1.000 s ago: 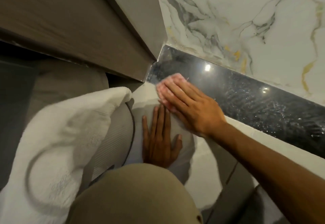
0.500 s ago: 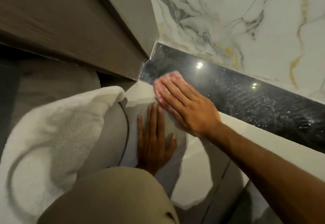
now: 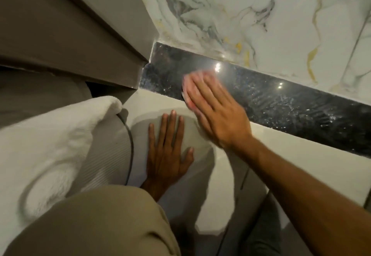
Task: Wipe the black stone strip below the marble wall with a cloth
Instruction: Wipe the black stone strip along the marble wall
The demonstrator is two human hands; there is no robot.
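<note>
We see the white marble wall [image 3: 261,14], veined grey and gold, above the glossy black stone strip [image 3: 291,105]. A fluffy white towel [image 3: 50,145] lies at the left. Our right hand [image 3: 216,115], fingers straight, presses the pink cloth [image 3: 186,84] against the strip's left portion. Our left hand [image 3: 168,155] rests flat on the pale ledge [image 3: 301,155], holding nothing.

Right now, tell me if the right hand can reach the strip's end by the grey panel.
Probably yes. The right hand presses the pink cloth on the black stone strip, and nothing lies between it and the grey panel; the left hand rests lower.
</note>
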